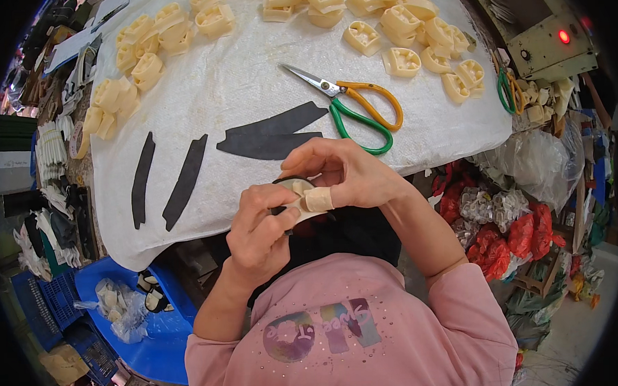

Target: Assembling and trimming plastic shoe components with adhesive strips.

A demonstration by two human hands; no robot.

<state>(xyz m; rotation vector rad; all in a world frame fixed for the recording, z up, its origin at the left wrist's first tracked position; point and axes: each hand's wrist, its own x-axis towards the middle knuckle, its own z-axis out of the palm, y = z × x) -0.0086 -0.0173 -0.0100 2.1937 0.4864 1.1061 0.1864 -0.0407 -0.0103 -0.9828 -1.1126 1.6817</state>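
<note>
Close to the front edge of the table, my left hand [257, 226] and my right hand [349, 172] are closed on a small cream piece with a black strip along its edge [297, 188]. Fingers cover much of it, so its full shape is hidden. Beige tape wraps my right thumb. Just beyond the hands lie wide black strips [272, 131], overlapping. Two narrow black strips [185, 182] rest farther left, apart from each other. Scissors [339, 88] with one orange and one green handle lie partly spread beyond my right hand.
Several cream moulded pieces [401, 63] sit in clusters along the far side and left of the white table cover [248, 71]. A blue plastic bin [171, 344] stands low at left. Red and clear plastic bags [491, 248] are heaped at right, below a machine with a red light [554, 44].
</note>
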